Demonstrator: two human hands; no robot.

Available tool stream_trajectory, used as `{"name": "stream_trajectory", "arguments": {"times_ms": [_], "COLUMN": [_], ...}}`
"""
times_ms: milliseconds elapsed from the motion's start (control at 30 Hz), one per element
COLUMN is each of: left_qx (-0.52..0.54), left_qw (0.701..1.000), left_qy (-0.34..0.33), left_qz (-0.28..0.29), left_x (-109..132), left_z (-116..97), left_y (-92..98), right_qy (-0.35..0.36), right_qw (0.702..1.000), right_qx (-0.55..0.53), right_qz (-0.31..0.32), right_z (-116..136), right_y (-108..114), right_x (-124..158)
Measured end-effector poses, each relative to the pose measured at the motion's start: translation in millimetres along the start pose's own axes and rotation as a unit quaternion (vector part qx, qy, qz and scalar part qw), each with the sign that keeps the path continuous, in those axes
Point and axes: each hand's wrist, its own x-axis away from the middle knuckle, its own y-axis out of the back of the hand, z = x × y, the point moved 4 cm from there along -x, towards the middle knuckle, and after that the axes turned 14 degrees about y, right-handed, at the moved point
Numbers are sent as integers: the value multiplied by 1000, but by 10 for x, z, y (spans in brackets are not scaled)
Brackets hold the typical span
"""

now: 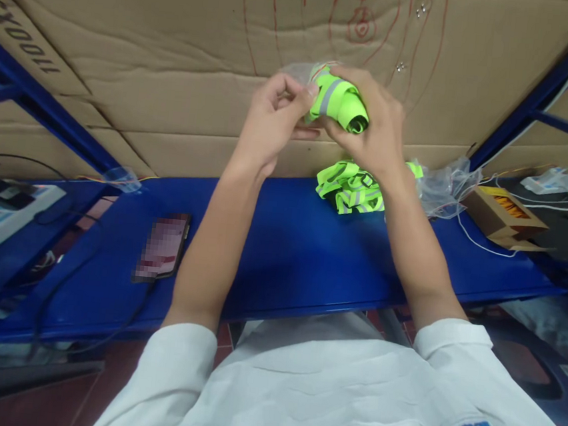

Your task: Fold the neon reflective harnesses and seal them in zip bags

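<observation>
My right hand (380, 125) is wrapped round a rolled neon yellow-green reflective strap (333, 96) with a silver-grey stripe, raised in front of the cardboard. A clear plastic bag (300, 72) shows thinly around the roll's far left end. My left hand (276, 115) is closed at that end, thumb and fingers pinched on what looks like the bag's edge; the exact grip is partly hidden. Below my right hand, a loose heap of the same neon reflective straps (351, 189) lies on the blue table (280, 253), partly covered by my right forearm.
A phone (163, 248) lies on the table at left, a cable by it. Clear plastic bags (445, 185) and an open cardboard box (505, 214) sit at right, among white cables. The cardboard wall (179, 49) stands behind, between blue metal posts (67, 112).
</observation>
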Motion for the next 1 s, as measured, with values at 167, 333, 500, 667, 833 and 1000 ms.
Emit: {"name": "stream_trajectory", "arguments": {"times_ms": [167,333,500,667,833,1000], "left_qx": [-56,-247,-320,-264,-219,-285], "left_qw": [997,952,916,934,958,948], "left_qy": [-60,-128,-198,-232,-186,-137], "left_qz": [7,-128,-139,-61,10,-41], "left_x": [43,301,436,363,395,442], "left_z": [-171,-511,-695,-679,-670,-682], "left_y": [88,-7,-49,25,34,9], "right_qy": [27,-46,-109,-100,-100,-71], "right_qw": [997,992,976,960,963,986], "right_qx": [-66,-112,-179,-245,-247,-152], "right_qz": [-27,-31,-60,-87,-48,-24], "right_z": [-8,-172,-264,-283,-152,-9], "right_y": [59,-14,-78,-23,70,155], "right_x": [-48,-29,18,17,-14,-28]}}
